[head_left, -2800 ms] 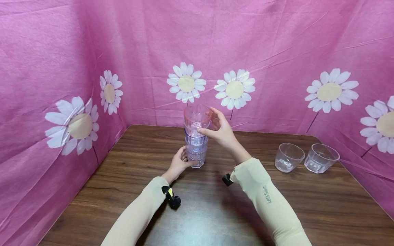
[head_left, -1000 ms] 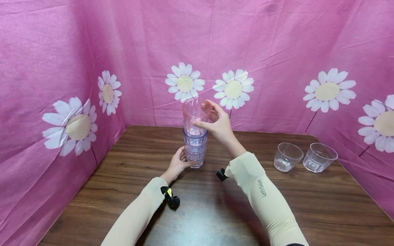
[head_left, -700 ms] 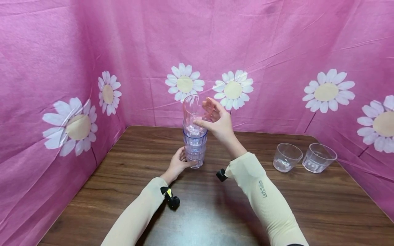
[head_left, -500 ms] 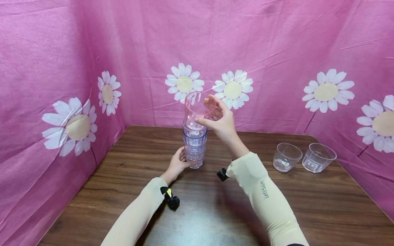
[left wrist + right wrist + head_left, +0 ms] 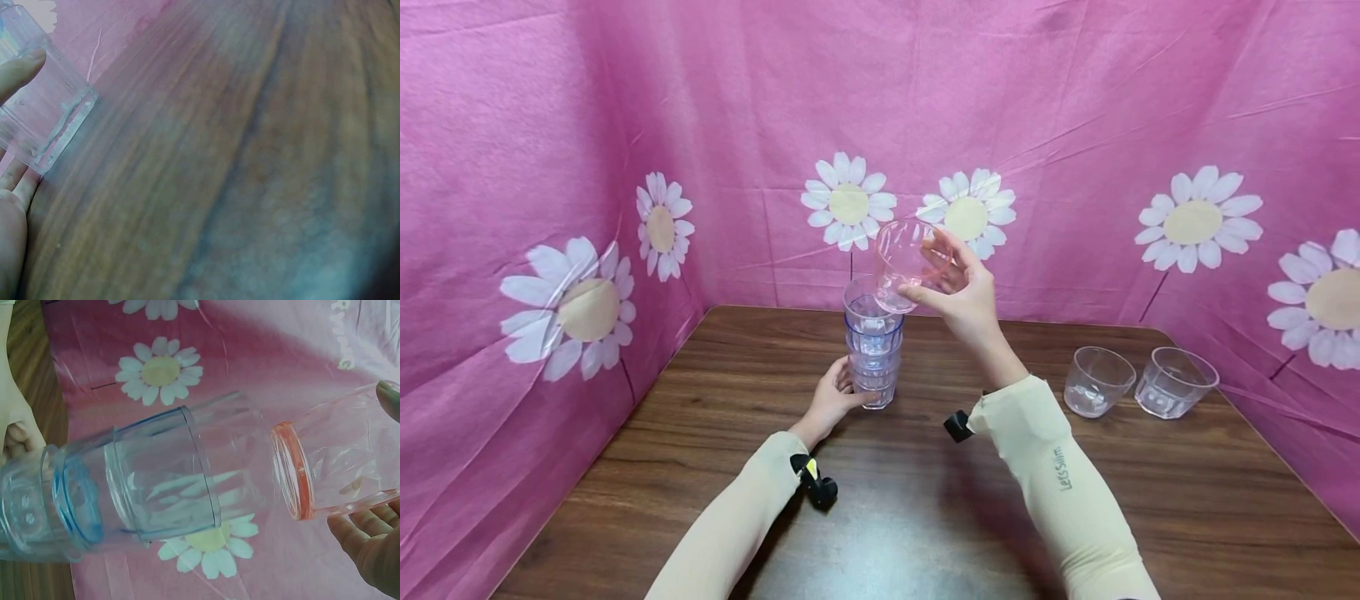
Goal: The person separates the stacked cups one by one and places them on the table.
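Hands: right hand [image 5: 970, 300] pinches the pink cup [image 5: 910, 265]; left hand [image 5: 833, 398] curls around the base of the cup stack [image 5: 872, 350].
Change: pink cup, seated on the stack a second ago, now hangs tilted just up-right of it, so one cup is separated.
Materials: thin, clear, faceted plastic cups; wood-grain table [image 5: 700, 433].

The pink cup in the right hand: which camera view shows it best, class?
The right wrist view: the pink cup fills the frame, clear of the stack. The head view shows it small, tilted; the left wrist view misses it.
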Demonstrator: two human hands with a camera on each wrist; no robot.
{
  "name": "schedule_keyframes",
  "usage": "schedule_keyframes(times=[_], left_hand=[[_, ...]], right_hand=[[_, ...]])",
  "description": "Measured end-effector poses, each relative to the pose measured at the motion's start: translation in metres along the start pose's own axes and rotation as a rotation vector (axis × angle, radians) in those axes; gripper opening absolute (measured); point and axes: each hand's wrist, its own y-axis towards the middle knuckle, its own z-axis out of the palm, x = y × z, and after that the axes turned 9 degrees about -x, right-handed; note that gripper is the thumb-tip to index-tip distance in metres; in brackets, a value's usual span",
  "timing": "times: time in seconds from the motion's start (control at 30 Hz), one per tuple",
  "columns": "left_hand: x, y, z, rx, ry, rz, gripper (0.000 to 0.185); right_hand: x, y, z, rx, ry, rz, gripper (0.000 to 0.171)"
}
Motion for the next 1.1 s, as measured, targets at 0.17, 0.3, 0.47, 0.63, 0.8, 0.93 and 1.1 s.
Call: schedule_keyframes(times=[0.17,0.3,0.47,0.63,0.8,0.93,1.1], left_hand=[[0.0,0.0,0.0,-0.003,-0.004,-0.006,0.069],[0.0,0.001,0.001,-0.004,-0.007,-0.011,0.069],[-0.003,0.0,0.002,-0.005,-0.003,-0.012,0.07],[-0.005,-0.001,0.002,-0.011,0.001,-0.019,0.072],[-0.003,-0.002,0.002,-0.006,0.008,-0.008,0.074],[-0.004,-0.002,0.002,-0.01,0.003,-0.024,0.072],[-0.005,-0.002,0.002,-0.007,0.002,-0.021,0.072]], right_hand=[[-0.002,-0.003,-0.009,-0.026,-0.006,0.023,0.081],[-0.003,-0.005,-0.015,-0.052,0.036,0.04,0.081],[-0.004,-0.007,-0.023,-0.077,0.071,0.039,0.08],[-0.006,-0.01,-0.03,-0.097,0.091,0.049,0.079],[-0.01,-0.011,-0.037,-0.123,0.128,0.063,0.079],[-0.015,-0.013,-0.042,-0.133,0.122,0.083,0.079],[-0.024,-0.017,-0.048,-0.14,0.081,0.106,0.076]])
